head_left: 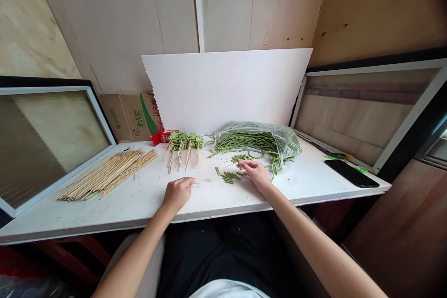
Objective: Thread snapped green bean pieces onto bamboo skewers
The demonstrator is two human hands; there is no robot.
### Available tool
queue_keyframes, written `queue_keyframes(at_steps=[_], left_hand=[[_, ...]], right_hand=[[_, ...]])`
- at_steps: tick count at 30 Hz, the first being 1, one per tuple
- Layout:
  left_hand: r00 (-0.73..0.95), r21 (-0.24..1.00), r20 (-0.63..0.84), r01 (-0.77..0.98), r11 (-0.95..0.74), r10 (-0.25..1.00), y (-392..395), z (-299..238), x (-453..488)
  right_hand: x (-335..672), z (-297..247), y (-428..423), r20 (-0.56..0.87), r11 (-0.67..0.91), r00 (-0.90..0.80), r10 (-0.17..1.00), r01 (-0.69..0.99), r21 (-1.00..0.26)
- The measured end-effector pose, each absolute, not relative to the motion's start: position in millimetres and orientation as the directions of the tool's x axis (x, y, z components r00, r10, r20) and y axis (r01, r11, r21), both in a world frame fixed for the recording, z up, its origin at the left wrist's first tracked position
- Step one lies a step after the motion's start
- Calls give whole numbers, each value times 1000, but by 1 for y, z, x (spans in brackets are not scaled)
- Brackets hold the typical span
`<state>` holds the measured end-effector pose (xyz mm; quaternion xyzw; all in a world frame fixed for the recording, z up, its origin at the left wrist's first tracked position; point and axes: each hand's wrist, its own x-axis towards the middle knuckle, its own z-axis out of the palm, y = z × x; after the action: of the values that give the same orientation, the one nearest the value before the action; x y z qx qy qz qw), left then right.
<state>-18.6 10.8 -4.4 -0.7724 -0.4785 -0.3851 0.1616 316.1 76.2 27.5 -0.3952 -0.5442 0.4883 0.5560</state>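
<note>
Right hand [256, 173] — fingertips pinched, seemingly on a thin stick [231, 165], beside cut beans [229, 177]. Left hand [179, 192] — curled, grip unclear. Step: apparently skewering; next move calls for steadying one piece. Beyond: loaded skewers [180, 142], bagged beans [244, 142].

Soft, fairly even light brightens my worktop [206, 200] and the white board [226, 88] beyond its back edge; below its front edge, my dark trousers [223, 251] sink into gloom. Past its left edge, a glass pane [70, 116] carries a pale sheen. The wide lens stretches my forearms [136, 260]; my fingers [188, 180] look fairly sharp.
</note>
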Motion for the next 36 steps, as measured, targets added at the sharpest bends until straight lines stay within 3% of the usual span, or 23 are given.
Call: queue_keyframes(at_steps=[12, 24, 36], left_hand=[[224, 146, 760, 856, -496, 610, 11, -2, -17], [262, 101, 776, 847, -522, 574, 10, -3, -17], [253, 148, 776, 817, -557, 577, 9, -2, -17]], right_hand=[[314, 33, 75, 187, 169, -72, 980, -196, -966], [310, 28, 76, 225, 209, -89, 970, -156, -965], [308, 16, 83, 244, 236, -44, 969, -139, -962]])
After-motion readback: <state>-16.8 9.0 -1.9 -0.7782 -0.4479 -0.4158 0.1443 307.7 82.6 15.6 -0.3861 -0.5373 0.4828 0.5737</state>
